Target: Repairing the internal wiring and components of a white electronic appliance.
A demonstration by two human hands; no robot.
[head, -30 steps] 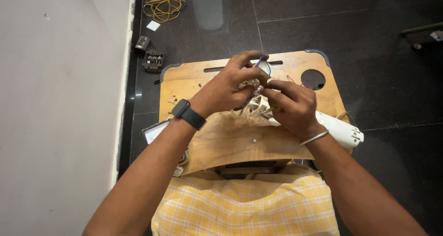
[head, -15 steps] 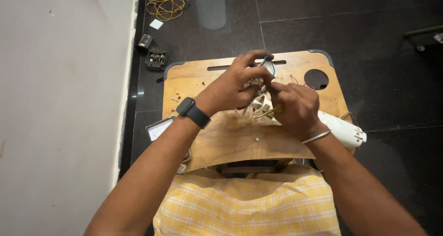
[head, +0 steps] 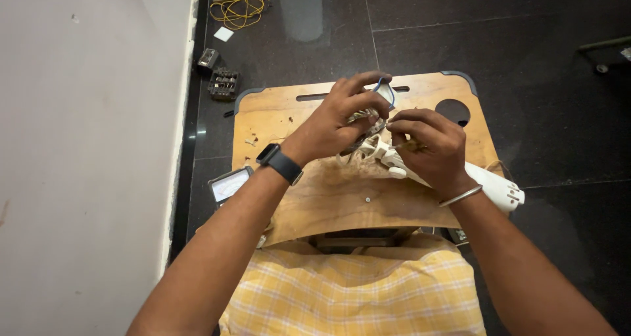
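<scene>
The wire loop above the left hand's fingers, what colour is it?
The wire loop is blue, seen in the head view.

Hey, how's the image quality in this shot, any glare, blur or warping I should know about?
Head view: light is even and soft; the hands cast only faint shadows on the wooden board. The glossy dark floor shows a pale reflected patch near the top. Left hand and right hand look sharp, without motion blur. The wide lens stretches the forearms toward the frame's bottom corners.
</scene>
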